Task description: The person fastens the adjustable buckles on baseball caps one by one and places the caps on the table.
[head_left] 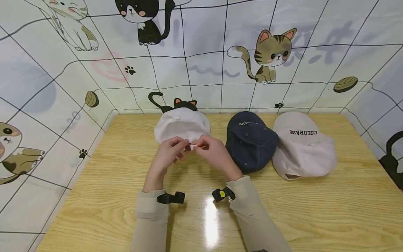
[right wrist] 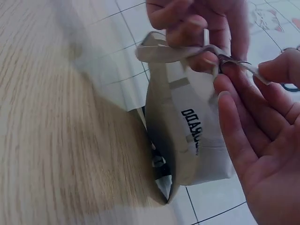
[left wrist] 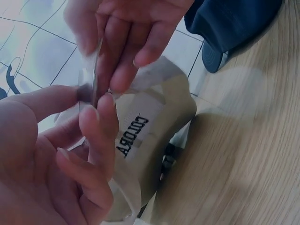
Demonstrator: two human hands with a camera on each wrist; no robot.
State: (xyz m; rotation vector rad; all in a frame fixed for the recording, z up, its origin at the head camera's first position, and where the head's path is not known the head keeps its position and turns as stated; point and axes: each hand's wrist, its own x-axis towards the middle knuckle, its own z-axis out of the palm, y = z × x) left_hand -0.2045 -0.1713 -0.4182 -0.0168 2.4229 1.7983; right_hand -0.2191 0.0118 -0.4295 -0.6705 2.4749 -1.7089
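A white cap [head_left: 182, 122] stands at the back left of the table, its crown showing in the head view. In the wrist views its black COLORADO lettering [right wrist: 190, 126] shows behind the fingers. Both hands meet at the cap's back strap [right wrist: 164, 54], where a small metal buckle [right wrist: 226, 60] sits. My left hand [head_left: 167, 153] pinches the strap at the buckle between thumb and fingers. From the other side, my right hand [head_left: 215, 152] pinches the strap's end with thumb and forefinger. Fingers partly hide the buckle.
Right of the hands lies a navy cap [head_left: 252, 143]. A pale pinkish cap [head_left: 303, 150] with COLORADO lettering rests against it further right. The wooden table [head_left: 104, 196] backs onto a cat-print cloth [head_left: 204, 66]. Each forearm wears a black wrist strap [head_left: 171, 198].
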